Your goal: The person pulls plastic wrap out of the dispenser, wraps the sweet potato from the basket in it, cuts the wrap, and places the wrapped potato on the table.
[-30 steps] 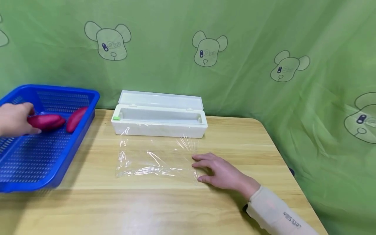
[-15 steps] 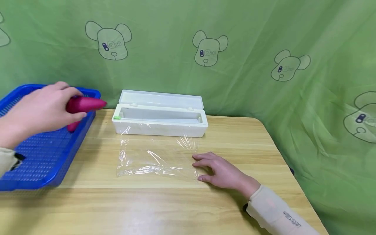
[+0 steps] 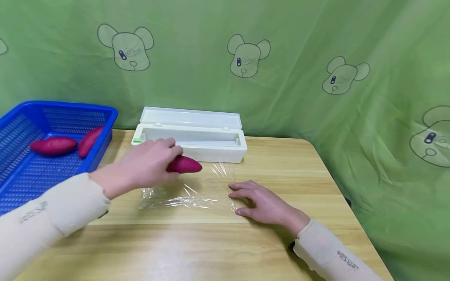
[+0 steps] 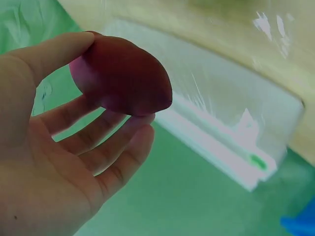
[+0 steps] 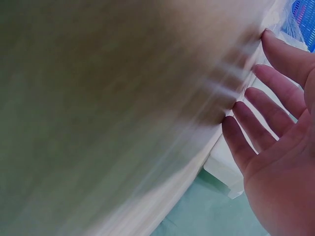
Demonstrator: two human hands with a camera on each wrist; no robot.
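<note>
My left hand (image 3: 151, 162) holds a purple-red sweet potato (image 3: 185, 164) between thumb and fingers, over the sheet of clear cling film (image 3: 197, 197). In the left wrist view the sweet potato (image 4: 125, 76) is gripped near one end, its other end sticking out. The film runs from the front of a white wrap dispenser box (image 3: 218, 154) toward me along the table. With fingertips on the film's right edge, my right hand (image 3: 263, 203) rests at the table, its fingers spread and slightly bent in the right wrist view.
A blue plastic basket (image 3: 79, 169) stands at the left with two more sweet potatoes (image 3: 54, 146) in it. The dispenser's lid (image 3: 191, 117) is raised at the back. A green patterned cloth (image 3: 197, 70) hangs behind the wooden table (image 3: 197, 249).
My left hand has lifted a sweet potato out of the basket and carried it right, over the film. My right hand has stayed at the film's edge.
</note>
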